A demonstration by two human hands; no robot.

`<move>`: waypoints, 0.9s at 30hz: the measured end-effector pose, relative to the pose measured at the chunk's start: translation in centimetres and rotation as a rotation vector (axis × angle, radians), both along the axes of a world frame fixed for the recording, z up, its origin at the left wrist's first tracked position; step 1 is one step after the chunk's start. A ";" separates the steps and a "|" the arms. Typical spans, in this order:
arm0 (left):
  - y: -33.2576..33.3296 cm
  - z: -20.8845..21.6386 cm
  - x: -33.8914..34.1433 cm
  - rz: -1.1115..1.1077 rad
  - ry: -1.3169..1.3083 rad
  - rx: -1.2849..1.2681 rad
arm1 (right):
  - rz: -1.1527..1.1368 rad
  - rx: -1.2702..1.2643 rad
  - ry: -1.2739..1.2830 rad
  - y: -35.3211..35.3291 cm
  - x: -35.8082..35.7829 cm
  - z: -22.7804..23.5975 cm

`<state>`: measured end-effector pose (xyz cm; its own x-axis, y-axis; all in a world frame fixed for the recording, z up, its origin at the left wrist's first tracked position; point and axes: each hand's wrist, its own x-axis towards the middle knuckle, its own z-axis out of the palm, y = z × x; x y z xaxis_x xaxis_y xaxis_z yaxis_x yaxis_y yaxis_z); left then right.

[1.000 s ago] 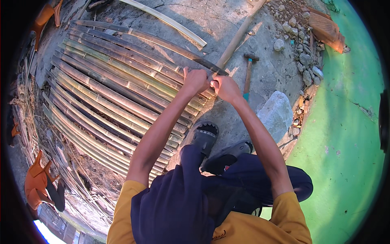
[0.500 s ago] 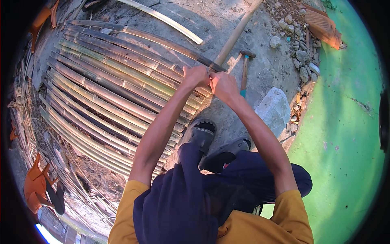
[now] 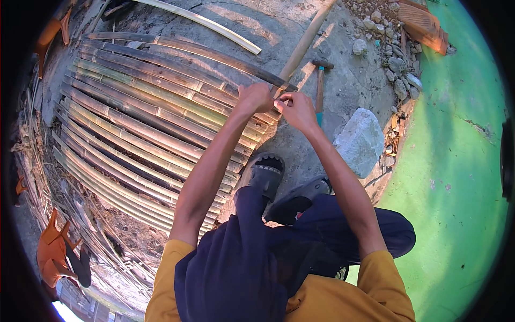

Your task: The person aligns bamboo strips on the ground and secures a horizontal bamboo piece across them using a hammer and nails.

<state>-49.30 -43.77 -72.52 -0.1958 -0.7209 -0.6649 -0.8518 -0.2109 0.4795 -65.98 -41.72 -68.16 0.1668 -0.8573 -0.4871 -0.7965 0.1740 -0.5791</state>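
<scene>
My left hand (image 3: 256,98) is closed at the right-hand ends of the upper bamboo slats (image 3: 155,110), which lie side by side in a panel with gaps between them. Close beside it, my right hand (image 3: 299,111) is pinched, thumb and fingertips together near the left fingers. Whatever sits in either grip is too small or hidden to name. Just beyond both hands runs the end of a dark bamboo strip (image 3: 214,55), the farthest one of the panel. A long wooden pole (image 3: 307,40) reaches away from that end.
Right of my hands lies a hammer (image 3: 320,88) with a part-teal handle, near a large pale rock (image 3: 360,142). Rubble (image 3: 397,67) borders a green painted floor (image 3: 448,177). A loose pale strip (image 3: 206,22) lies far off. An orange chair (image 3: 53,257) is at the lower left.
My right hand has drawn slightly away from the left, its fingers now raised in a looser pinch. The left hand stays at the slat ends. The whole view has shifted a little.
</scene>
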 end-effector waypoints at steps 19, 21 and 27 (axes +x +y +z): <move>-0.8 -0.6 1.1 -0.042 0.102 -0.001 | 0.071 -0.408 0.091 2.9 1.5 -0.6; -1.0 -0.4 1.0 -0.034 0.112 -0.003 | -0.190 -0.261 -0.073 3.0 1.2 -1.2; -0.8 0.6 0.7 0.007 0.170 0.014 | -0.715 0.219 -0.553 4.0 -1.7 -3.3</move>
